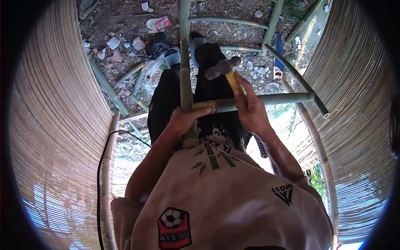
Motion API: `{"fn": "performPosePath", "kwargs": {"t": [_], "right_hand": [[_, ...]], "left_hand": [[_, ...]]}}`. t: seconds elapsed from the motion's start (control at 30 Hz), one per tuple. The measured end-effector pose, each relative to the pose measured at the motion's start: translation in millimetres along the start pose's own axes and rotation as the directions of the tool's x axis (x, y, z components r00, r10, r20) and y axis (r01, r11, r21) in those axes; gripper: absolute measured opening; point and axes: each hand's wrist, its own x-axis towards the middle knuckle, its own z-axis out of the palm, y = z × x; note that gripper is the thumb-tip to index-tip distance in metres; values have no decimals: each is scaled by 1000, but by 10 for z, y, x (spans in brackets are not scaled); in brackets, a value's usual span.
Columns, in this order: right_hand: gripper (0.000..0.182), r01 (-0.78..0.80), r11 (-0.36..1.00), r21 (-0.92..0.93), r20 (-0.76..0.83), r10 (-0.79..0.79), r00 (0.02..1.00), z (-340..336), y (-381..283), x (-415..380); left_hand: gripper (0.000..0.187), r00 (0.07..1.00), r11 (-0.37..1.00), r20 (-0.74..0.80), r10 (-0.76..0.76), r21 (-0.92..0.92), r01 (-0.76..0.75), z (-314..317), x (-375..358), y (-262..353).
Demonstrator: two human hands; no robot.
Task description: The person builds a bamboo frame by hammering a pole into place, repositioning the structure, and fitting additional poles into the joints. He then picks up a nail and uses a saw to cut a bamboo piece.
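My left hand is wrapped round the bamboo frame where a long upright pole meets a crosswise pole, its thumb lying along the joint. The crosswise pole runs to the right and joins a thinner slanted pole. In my right hand is a hammer with a dark metal head and a yellow handle. The hammer head is above the crosswise pole in the view, over my dark trousers, apart from the bamboo.
Curved slatted bamboo screens stand on both sides. A blue handsaw lies at the upper right near a ladder-like bamboo frame. Cut bamboo pieces, stones and litter are on the ground. A black cable hangs at the left.
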Motion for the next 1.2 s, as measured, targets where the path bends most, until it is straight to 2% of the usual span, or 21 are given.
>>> {"fn": "performPosePath", "kwargs": {"t": [0.03, 0.13, 0.23, 0.33, 0.4, 0.47, 0.5, 0.53, 0.6, 0.67, 0.7, 0.77, 0.8, 0.87, 0.93, 0.97, 1.03, 1.07, 1.1, 1.17, 1.2], "right_hand": [[45, 174, 981, -87, 113, -164, 980, 116, 98, -35], [43, 340, 927, -159, 256, -294, 921, 109, 124, 77], [43, 275, 960, -60, 31, -273, 961, -9, 2, 73], [45, 100, 993, -60, -50, -103, 993, -37, -124, 49], [47, 324, 912, -252, 329, -234, 915, 113, 52, 1], [48, 426, 879, -214, 288, -360, 887, 67, 124, 192], [47, 430, 882, -191, 182, -399, 899, 27, 78, 232], [47, 411, 898, -155, 75, -404, 911, 28, 26, 144], [46, 278, 954, -111, 1, -279, 960, -24, -99, 165], [46, 402, 899, -173, 136, -382, 914, 85, 32, 79], [46, 318, 906, -279, 368, -205, 907, 125, 58, 8], [46, 380, 897, -226, 290, -310, 905, 80, 37, 75], [46, 412, 896, -168, 231, -370, 900, 52, 40, 73], [45, 209, 972, -107, 16, -209, 978, -25, -200, 42], [44, 257, 962, -95, -82, -265, 961, 58, -87, 91], [44, 257, 962, -91, -76, -264, 962, 130, 38, 58], [43, 369, 892, -261, 314, -283, 906, 211, 163, 44], [43, 402, 876, -266, 306, -319, 897, 177, 196, 206], [43, 438, 866, -240, 179, -404, 897, 119, 155, 266], [44, 218, 963, -160, -16, -224, 974, 23, -50, 81], [45, 279, 955, -103, -108, -290, 951, -21, -14, 126]], "left_hand": [[51, 1000, 1000, 3, 1, 2, -1, -2, -4, -28], [49, 996, 996, 42, 74, -44, -72, -53, 45, -38], [49, 999, 998, 8, 34, -44, -34, -23, -45, -11], [49, 1000, 1000, -2, -8, -7, 8, -27, -23, 2], [51, 999, 999, 18, 33, -32, -32, -67, -13, -54], [53, 994, 993, 39, 103, -63, -100, -86, 92, 8], [52, 997, 997, 17, 74, -38, -73, -51, 66, 43], [52, 1000, 1000, 0, 14, -5, -14, -44, -18, -21], [50, 1000, 1000, -8, 18, -4, -18, -59, 47, -36], [48, 1000, 1000, -19, 0, -7, 0, -68, 40, -173], [48, 996, 996, 1, 86, -30, -86, -84, 40, -206], [48, 976, 974, 10, 219, -58, -218, -129, 200, -104], [49, 984, 984, -9, 178, -20, -178, -106, 255, -122], [49, 997, 996, -7, 77, 36, -76, -74, 144, -284], [48, 999, 999, 9, 41, 32, -42, -70, 85, -163], [48, 999, 999, 5, 37, 30, -37, -79, 99, -253], [51, 980, 979, 15, 200, 29, -200, -91, 125, -281], [51, 971, 971, 1, 237, 30, -237, -134, 243, -195], [51, 980, 980, -3, 197, -5, -197, -93, 171, -71], [51, 996, 996, 29, 88, -16, -88, -40, -4, -203], [50, 998, 998, 3, 67, 4, -67, -44, 38, -174]]}}
